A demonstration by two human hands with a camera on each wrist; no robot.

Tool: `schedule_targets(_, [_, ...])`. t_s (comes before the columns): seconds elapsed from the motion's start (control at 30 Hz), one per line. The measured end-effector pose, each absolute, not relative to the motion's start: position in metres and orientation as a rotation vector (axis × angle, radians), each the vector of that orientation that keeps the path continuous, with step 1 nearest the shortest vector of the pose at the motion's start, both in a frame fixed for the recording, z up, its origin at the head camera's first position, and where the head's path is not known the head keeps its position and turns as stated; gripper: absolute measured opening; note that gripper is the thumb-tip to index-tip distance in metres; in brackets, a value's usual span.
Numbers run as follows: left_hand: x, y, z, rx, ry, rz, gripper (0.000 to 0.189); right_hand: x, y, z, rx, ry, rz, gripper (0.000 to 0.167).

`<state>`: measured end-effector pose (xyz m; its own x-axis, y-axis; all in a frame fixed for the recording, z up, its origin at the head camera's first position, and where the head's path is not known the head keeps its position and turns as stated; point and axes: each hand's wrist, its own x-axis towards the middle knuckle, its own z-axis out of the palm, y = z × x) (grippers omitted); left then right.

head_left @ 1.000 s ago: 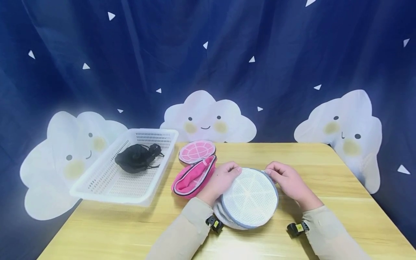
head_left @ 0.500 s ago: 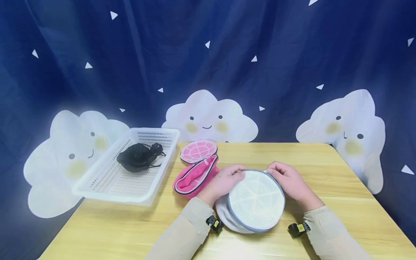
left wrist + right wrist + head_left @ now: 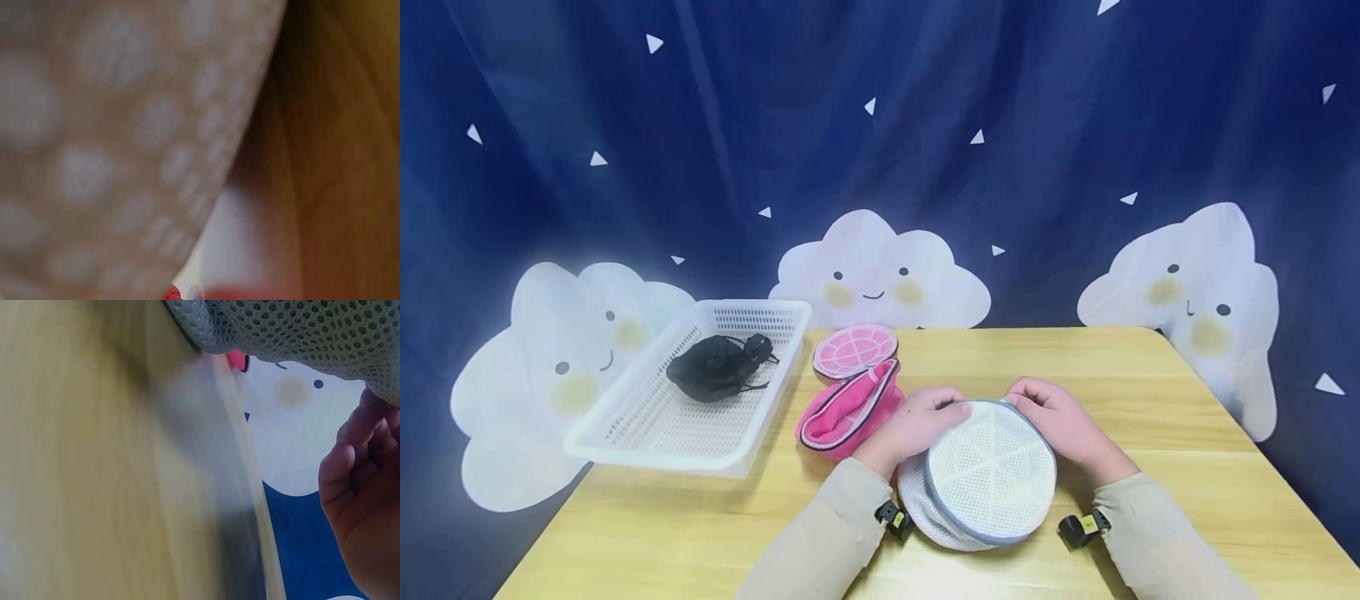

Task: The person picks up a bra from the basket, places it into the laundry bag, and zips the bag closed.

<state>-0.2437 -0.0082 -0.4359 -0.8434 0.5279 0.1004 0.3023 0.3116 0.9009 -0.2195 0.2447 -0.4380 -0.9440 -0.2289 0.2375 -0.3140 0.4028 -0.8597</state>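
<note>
A round white mesh laundry bag (image 3: 992,475) with a blue-grey edge stands in front of me, its flat round face tilted toward the head camera. My left hand (image 3: 917,425) grips its upper left edge, thumb on the face. At the upper right edge my right hand (image 3: 1056,421) pinches the rim between thumb and curled fingers, close to the left hand. Blurred white mesh (image 3: 94,150) fills much of the left wrist view. In the right wrist view, curled fingers (image 3: 353,450) meet the underside of the mesh (image 3: 312,337).
Left of the bag lies an open pink mesh bag (image 3: 850,417), its round pink lid (image 3: 856,350) folded back behind it. A white plastic basket (image 3: 741,458) at the left holds a black drawstring pouch (image 3: 715,367). Behind the wooden table (image 3: 1150,400) hangs a blue cloud-patterned curtain (image 3: 1037,83).
The white bag has shifted slightly to the right and toward me. My left hand has moved a little right with it, so the two hands are closer together.
</note>
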Motion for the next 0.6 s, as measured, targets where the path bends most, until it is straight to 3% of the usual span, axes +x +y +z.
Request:
schedule_targets(0.4, [-0.247,-0.009,-0.436,0.621,2.435,1.627,0.021,-0.223,0.246,-0.438,0.492,-2.586,1.499,0.018])
schedule_targets(0.6, [-0.249,-0.011,-0.438,0.564,2.39,1.682,0.021,-0.208,0.236,-0.415,0.508,-2.59,1.46,0.018])
